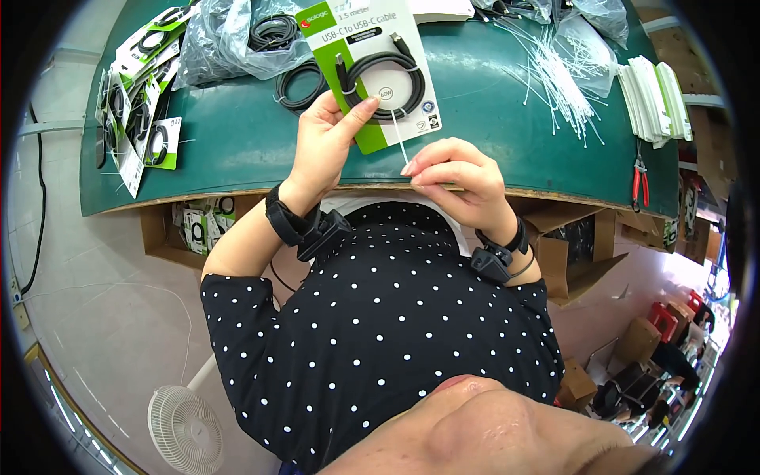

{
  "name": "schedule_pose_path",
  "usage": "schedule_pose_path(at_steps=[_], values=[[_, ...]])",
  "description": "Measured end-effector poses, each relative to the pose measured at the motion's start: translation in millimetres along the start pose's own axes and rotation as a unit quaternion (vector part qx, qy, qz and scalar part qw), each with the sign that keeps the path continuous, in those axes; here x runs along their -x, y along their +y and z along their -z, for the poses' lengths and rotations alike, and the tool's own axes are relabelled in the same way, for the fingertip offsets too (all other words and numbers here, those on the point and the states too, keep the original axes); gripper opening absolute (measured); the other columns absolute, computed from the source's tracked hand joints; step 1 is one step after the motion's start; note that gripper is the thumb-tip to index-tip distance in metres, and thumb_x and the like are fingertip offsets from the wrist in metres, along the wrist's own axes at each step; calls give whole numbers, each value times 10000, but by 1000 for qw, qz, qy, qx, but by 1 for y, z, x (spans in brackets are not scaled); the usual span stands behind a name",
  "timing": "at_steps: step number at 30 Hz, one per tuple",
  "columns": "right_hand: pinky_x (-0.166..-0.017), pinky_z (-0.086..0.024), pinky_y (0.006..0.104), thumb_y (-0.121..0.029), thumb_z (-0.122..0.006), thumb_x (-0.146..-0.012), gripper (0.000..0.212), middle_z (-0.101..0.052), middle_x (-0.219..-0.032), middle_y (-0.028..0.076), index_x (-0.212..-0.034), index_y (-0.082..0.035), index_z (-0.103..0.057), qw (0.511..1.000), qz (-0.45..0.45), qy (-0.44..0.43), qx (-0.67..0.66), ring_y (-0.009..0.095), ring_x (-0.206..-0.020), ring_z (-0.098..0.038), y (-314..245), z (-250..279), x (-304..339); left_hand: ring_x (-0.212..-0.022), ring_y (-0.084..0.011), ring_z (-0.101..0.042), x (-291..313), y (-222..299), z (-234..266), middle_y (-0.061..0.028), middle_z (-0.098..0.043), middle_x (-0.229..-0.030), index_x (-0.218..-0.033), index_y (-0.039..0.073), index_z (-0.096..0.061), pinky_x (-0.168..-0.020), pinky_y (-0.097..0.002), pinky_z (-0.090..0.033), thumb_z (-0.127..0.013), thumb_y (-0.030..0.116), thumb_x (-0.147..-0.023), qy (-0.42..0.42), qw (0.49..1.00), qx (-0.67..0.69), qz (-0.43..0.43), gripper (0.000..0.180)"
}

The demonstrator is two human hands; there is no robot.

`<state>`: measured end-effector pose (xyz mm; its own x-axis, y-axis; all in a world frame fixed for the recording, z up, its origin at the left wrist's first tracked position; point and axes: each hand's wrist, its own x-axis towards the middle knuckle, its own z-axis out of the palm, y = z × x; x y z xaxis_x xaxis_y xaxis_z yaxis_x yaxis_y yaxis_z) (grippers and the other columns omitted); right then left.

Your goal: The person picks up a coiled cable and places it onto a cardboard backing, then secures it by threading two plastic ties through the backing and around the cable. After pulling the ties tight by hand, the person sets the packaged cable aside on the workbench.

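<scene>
My left hand [328, 146] grips a green-and-white packaging card [435, 87] by its lower left edge, thumb in front. A coiled black cable [413, 83] with two plugs pointing up lies against the card's face. From the bottom of the coil a white cable tie [400, 136] hangs down. Its lower end is pinched between the thumb and fingers of my right hand [463, 176]. The card is held tilted above the table's near edge. Behind it on the table rests another coiled black cable [299, 89].
On the green table [261, 154], carded cables [146, 111] pile up at left beside a plastic bag [210, 51]. Loose white cable ties [558, 79] are spread at right, near a stack of cards [651, 103] and red-handled cutters [640, 182]. Cardboard boxes [566, 269] stand below; a fan [186, 427] is lower left.
</scene>
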<state>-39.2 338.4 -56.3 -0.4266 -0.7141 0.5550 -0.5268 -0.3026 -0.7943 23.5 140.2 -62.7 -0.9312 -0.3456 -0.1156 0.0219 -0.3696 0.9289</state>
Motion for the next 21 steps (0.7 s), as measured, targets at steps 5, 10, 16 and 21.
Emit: schedule_pose_path(at_steps=[5, 10, 16, 21], values=[[-716, -530, 284, -10, -672, -800, 144, -652, -928, 64, -935, 28, -642, 934, -145, 64, -321, 178, -831, -638, -3, -7, 9, -806, -177, -660, 20, 15, -7, -127, -681, -945, -1026, -23, -618, -695, -276, -520, -670, 30, -826, -29, 936, -277, -216, 213], [-708, -533, 263, -47, -654, -829, 207, -667, -944, 72, -1011, 45, -621, 848, -345, 145, -375, 147, -817, -644, 5, -14, 27, -789, -283, -675, 17, 11, -6, -177, -670, -926, -973, -34, -630, -689, -309, -530, -668, -9, -740, -137, 757, -377, -515, 237], [-672, -534, 252, -106, -653, -856, 245, -680, -947, 91, -1057, 30, -617, 898, -283, 62, -331, 117, -789, -652, 1, -12, 33, -838, -309, -675, 24, 12, 0, -175, -670, -953, -970, -31, -633, -695, -311, -535, -661, 18, -725, -151, 698, -439, -545, 252], [-655, -536, 241, -130, -642, -874, 251, -684, -953, 99, -1059, 38, -616, 887, -333, 62, -313, 119, -792, -661, -14, -10, 23, -894, -305, -669, 24, 10, 5, -183, -660, -992, -977, -31, -632, -701, -311, -541, -675, 47, -724, -182, 698, -437, -538, 268]])
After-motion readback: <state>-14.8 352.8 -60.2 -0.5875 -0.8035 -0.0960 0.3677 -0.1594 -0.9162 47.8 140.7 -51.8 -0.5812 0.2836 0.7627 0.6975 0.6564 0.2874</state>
